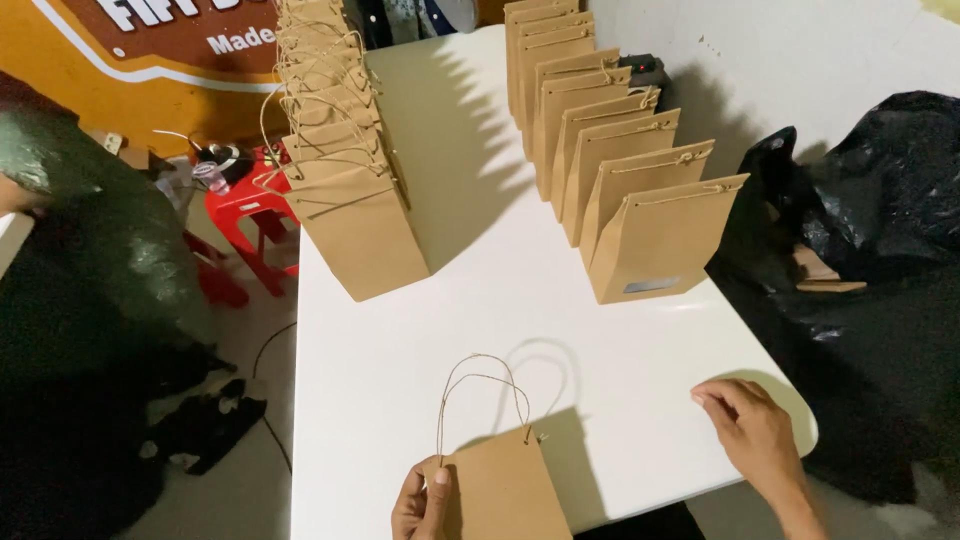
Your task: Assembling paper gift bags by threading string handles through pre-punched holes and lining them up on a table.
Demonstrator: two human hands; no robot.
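While left hand [422, 503] grips a paper bag [505, 490], right hand [752, 428] rests loosely open, empty.

White table [480, 330], long, w/ a rounded corner on the right. Two rows of brown paper bags stand on it: left row [345, 170] w/ string handles, right row [610, 160] tied shut w/ string, front one w/ a little window. One more brown bag w/ looped handles [505, 480] stands at the near edge. A hand [755, 430] rests on the table's right corner.
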